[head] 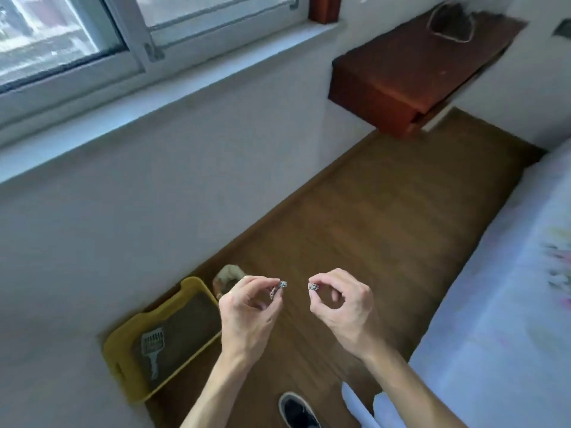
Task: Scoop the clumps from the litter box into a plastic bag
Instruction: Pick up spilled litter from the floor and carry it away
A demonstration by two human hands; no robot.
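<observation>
A yellow litter box (122, 338) stands on the wooden floor against the white wall at lower left, filled with brown litter. A pale slotted scoop (152, 350) lies in it, handle toward me. A crumpled pale thing (227, 274), perhaps a bag, sits at the box's far end, partly hidden by my left hand. My left hand (247, 313) and my right hand (340, 307) are raised above the floor, apart from the box. Each pinches a small silvery glittering bit (282, 285) between thumb and forefinger; what it is I cannot tell.
A bed with a pale sheet (500, 304) fills the right side. A red-brown wooden shelf (401, 75) juts from the wall at upper right. A window and grey sill (154, 97) run along the top left. A black shoe (298, 410) shows at the bottom.
</observation>
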